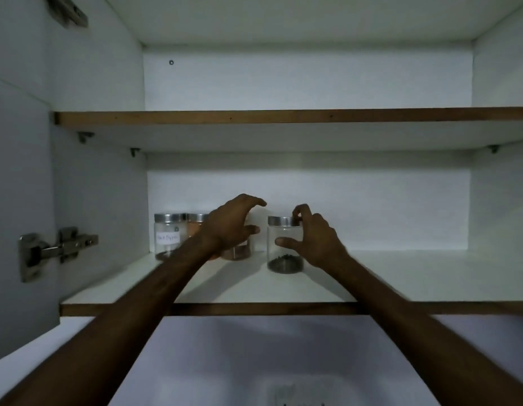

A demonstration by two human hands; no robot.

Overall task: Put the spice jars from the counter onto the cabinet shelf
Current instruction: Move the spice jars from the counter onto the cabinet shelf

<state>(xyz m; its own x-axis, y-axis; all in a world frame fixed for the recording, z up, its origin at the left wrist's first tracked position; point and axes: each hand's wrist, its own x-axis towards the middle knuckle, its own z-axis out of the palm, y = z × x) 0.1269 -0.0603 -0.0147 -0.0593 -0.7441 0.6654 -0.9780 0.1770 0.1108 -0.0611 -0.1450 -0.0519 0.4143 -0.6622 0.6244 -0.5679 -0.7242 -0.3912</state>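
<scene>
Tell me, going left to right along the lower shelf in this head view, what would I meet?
Door hinge → labelled jar → orange-spice jar → left hand over a brown-spice jar → dark-spice jar → right hand.

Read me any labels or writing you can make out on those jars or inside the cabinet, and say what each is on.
"Black Pepper": white label on the leftmost jar on the lower shelf; blurred, so this is a likely reading.
Orange-spice jar behind it: no label visible.
Jar behind the left hand: mostly hidden, nothing legible.
Jar by the right hand: no label showing.
</scene>
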